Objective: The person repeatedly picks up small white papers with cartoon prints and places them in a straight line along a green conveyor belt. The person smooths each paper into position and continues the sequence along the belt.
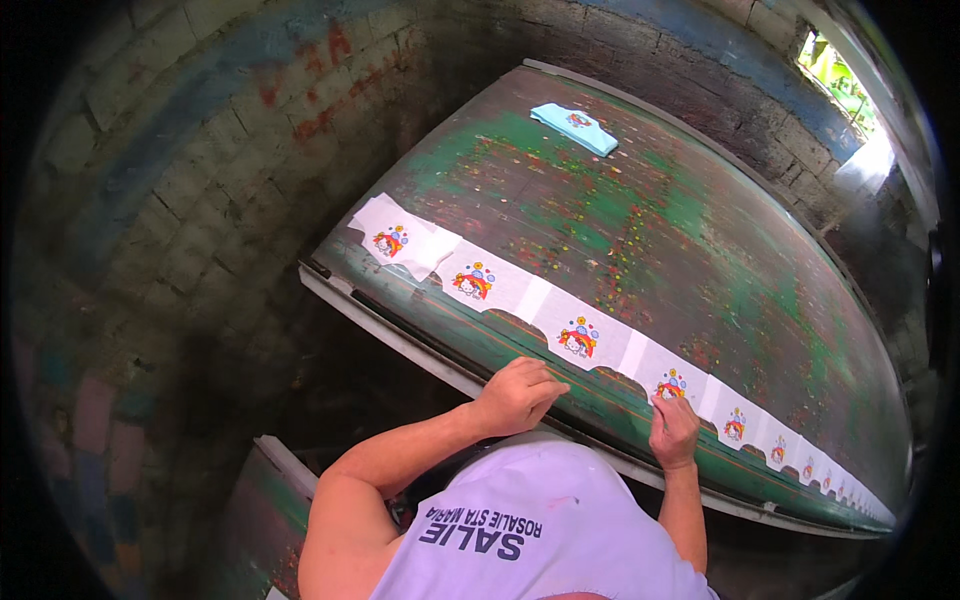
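A long row of white cloth pieces (pixel 515 290), each with a colourful rainbow and cartoon cat print, lies along the near edge of a long green table (pixel 690 215). My right hand (pixel 674 430) is at the lower edge of one printed cloth piece (pixel 683 368), its fingers pinched together over part of the print. Left of it, my left hand (pixel 517 395) hovers by the table's near edge, fingers curled and thumb pressed in. Whatever it may hold is too small to make out. At the row's left end, the cloth piece (pixel 392 240) looks loose and angled.
Toward the far side of the table lies a folded light blue cloth (pixel 575 129) with a similar print. Paint specks cover the worn tabletop. Block walls (pixel 200 190) stand left and behind, with a bright opening (pixel 838 80) at upper right. Another green surface (pixel 262 515) shows at lower left.
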